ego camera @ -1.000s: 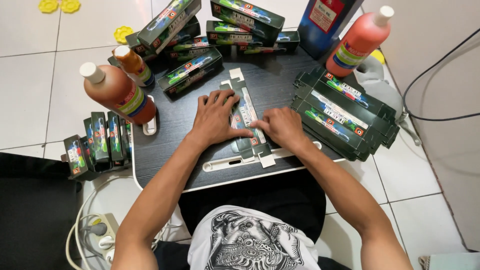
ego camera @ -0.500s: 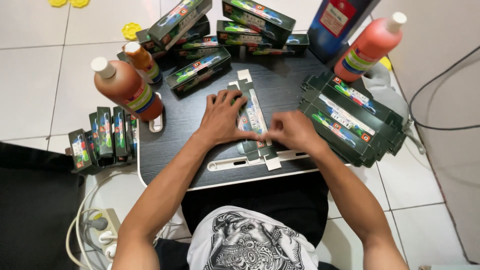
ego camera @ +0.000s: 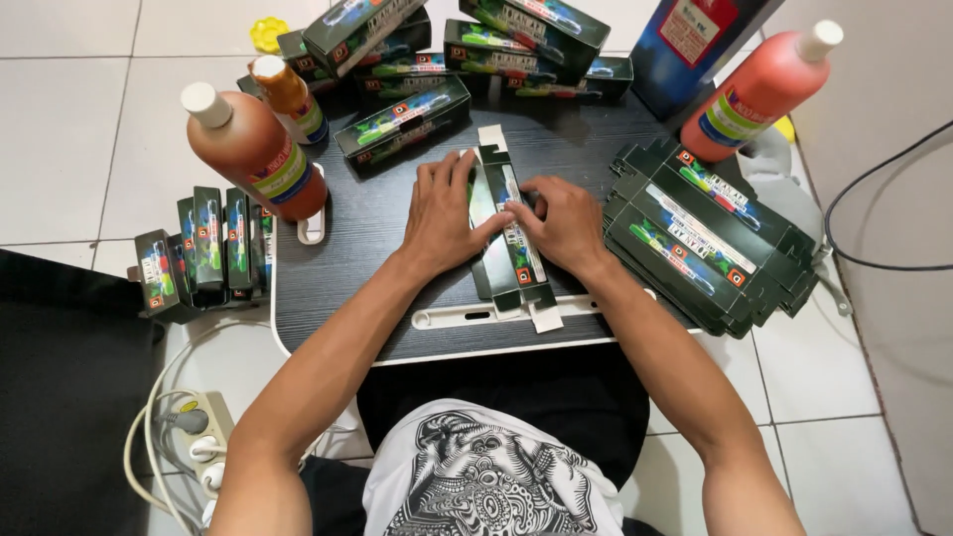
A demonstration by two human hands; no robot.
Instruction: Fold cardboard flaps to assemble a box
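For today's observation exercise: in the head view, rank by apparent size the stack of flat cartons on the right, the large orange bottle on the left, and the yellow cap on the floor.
1. Stack of flat cartons, largest.
2. Large orange bottle.
3. Yellow cap, clearly smallest.

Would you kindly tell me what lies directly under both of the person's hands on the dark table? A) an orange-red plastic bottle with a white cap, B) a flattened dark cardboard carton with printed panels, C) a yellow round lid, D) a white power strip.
B: the left hand and right hand both press on the flattened dark cardboard carton lying on the dark table; the bottles stand off to the sides.
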